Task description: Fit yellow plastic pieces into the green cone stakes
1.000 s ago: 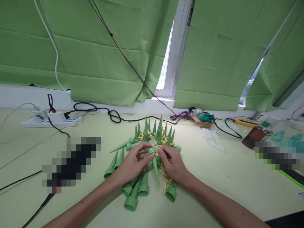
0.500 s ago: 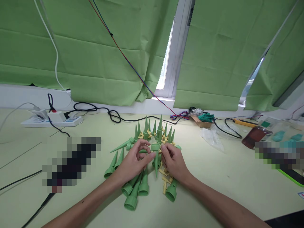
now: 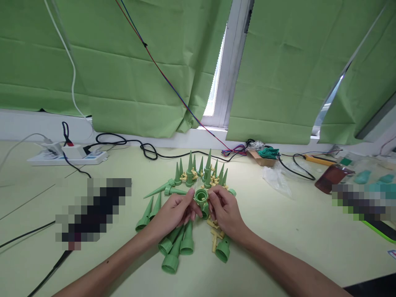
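Green spike (image 3: pixel 201 195), mid-frame (one, tip hidden), is pinched by the right hand (image 3: pixel 227 209); whether the left hand (image 3: pixel 177 209) grips, I cannot tell.

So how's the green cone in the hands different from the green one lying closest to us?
The held cone is between the left hand and right hand, but the front cone lies on the table. The held cone's round opening faces us and its tip is hidden; the front cone shows mostly its side, narrowing away from us. Both are green with a wide, round end.
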Available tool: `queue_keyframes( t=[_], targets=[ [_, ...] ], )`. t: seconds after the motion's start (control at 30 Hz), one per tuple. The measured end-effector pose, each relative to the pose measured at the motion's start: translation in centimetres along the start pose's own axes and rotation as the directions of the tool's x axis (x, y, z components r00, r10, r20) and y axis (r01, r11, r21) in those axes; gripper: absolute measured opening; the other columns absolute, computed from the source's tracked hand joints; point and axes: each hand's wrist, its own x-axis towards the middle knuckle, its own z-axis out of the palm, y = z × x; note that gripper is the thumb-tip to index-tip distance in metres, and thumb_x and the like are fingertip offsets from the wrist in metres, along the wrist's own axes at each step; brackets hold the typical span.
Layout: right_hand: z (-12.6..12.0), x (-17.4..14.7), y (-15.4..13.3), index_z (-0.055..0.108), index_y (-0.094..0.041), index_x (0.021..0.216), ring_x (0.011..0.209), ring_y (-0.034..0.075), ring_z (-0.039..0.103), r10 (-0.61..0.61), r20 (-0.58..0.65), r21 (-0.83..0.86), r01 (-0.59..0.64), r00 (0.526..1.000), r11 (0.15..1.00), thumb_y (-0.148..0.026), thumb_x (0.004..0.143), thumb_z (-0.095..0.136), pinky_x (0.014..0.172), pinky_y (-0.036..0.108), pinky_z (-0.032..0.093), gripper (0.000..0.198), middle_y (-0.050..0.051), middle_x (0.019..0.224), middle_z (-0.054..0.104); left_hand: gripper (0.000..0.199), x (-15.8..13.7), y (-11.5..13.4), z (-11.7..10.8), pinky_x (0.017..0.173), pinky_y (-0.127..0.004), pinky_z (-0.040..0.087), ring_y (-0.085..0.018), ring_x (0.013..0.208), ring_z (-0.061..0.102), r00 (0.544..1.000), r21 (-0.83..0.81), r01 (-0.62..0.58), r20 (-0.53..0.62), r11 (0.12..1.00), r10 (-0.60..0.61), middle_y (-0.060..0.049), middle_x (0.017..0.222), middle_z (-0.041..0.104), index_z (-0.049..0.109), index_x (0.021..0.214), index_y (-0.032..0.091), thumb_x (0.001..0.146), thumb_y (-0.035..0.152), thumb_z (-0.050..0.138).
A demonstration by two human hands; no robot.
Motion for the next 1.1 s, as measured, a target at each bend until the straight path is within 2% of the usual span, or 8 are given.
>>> queue_keyframes(
  t=[0.2,0.43,0.67,0.8,0.9,1.1],
  targets=[
    [-0.1,0.0,0.0,0.051,-0.021,0.083,0.043,0.009,0.041,-0.001,0.012,-0.012,0.001,1.000,1.000,-0.048,0.099,0.046,0.042,0.022,0.034,0.032,-0.006,0.058,0.045,0.061,0.0,0.0,0.0,0.041,-0.022,0.030,-0.011,0.044,0.046,1.000,-0.013,-0.003,-0.003,1.000,0.003,-0.004,0.055,0.057,0.069,0.062,0.015,0.087,0.067,0.049],
    [-0.2,-0.1,0.1,0.049,-0.021,0.081,0.044,0.009,0.041,-0.014,0.024,-0.022,0.014,1.000,1.000,-0.047,0.099,0.045,0.042,0.023,0.034,0.033,-0.005,0.061,0.046,0.067,0.2,-0.4,-0.1,0.040,-0.021,0.028,-0.010,0.043,0.043,1.000,-0.012,-0.030,-0.002,0.999,0.030,-0.003,0.057,0.056,0.068,0.065,0.014,0.088,0.071,0.041],
    [-0.2,-0.1,0.1,0.047,-0.021,0.078,0.044,0.009,0.042,-0.001,0.016,-0.072,0.002,1.000,0.997,-0.047,0.100,0.043,0.044,0.023,0.036,0.034,-0.006,0.057,0.044,0.049,0.1,-0.7,-0.4,0.043,-0.022,0.027,-0.009,0.044,0.036,0.997,0.005,-0.080,0.006,0.997,0.080,0.004,0.050,0.040,0.050,0.060,0.018,0.089,0.057,0.052],
    [-0.2,0.0,0.1,0.045,-0.022,0.076,0.045,0.010,0.041,0.010,0.018,-0.124,-0.008,1.000,0.992,-0.047,0.100,0.043,0.044,0.023,0.034,0.035,-0.006,0.055,0.041,0.036,-0.3,0.6,-0.2,0.044,-0.021,0.027,-0.010,0.046,0.036,0.997,0.014,-0.071,0.009,0.997,0.071,0.005,0.052,0.041,0.056,0.068,0.019,0.086,0.049,0.060],
    [-0.3,0.0,0.2,0.043,-0.022,0.073,0.046,0.010,0.039,0.006,0.017,-0.171,-0.003,1.000,0.985,-0.046,0.100,0.042,0.046,0.024,0.033,0.036,-0.006,0.055,0.040,0.033,-0.5,1.3,0.0,0.043,-0.021,0.027,-0.010,0.046,0.035,0.999,0.011,-0.053,0.004,0.999,0.053,0.005,0.053,0.041,0.061,0.074,0.019,0.083,0.050,0.063],
    [-0.4,0.0,0.3,0.039,-0.022,0.071,0.047,0.011,0.038,0.025,0.040,-0.220,-0.016,0.999,0.975,-0.046,0.101,0.040,0.048,0.024,0.032,0.038,-0.006,0.054,0.039,0.029,-0.5,1.2,-0.2,0.042,-0.021,0.027,-0.009,0.047,0.037,0.999,0.006,-0.048,0.012,0.999,0.048,0.006,0.055,0.042,0.062,0.080,0.018,0.079,0.047,0.068]
  ],
)
